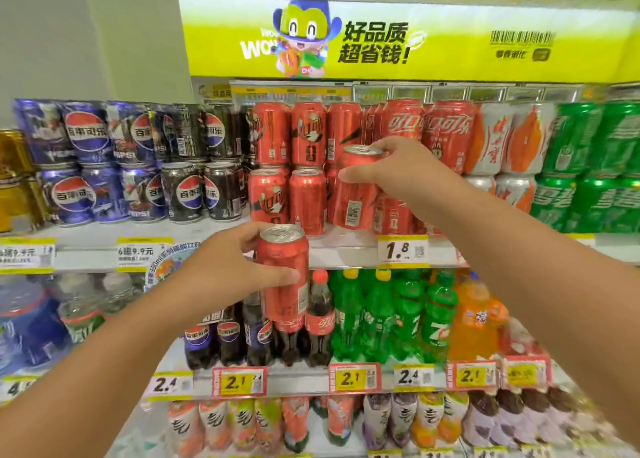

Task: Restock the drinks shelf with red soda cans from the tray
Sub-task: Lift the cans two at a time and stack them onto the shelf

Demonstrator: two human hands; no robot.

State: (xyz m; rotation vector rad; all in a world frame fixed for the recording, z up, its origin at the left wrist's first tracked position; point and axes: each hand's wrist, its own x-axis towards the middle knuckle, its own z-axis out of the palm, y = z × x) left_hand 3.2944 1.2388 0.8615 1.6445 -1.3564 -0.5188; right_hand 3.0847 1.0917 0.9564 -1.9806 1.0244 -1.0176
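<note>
Red soda can (355,191) gripped in right hand (398,170) at shelf (346,249) among stacked red cans (287,166), second red can (285,274) upright, gripped in left hand (228,267) before shelf edge

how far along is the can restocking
Done: red cans already stand two high on the top shelf. In hand: the right hand sets a can into that row; the left hand holds another can. Left: both to place. No tray shows.

Blue Pepsi cans (83,135) stood left, green cans (585,166) right, green bottles (377,319) below, beneath a yellow banner (450,38).
</note>
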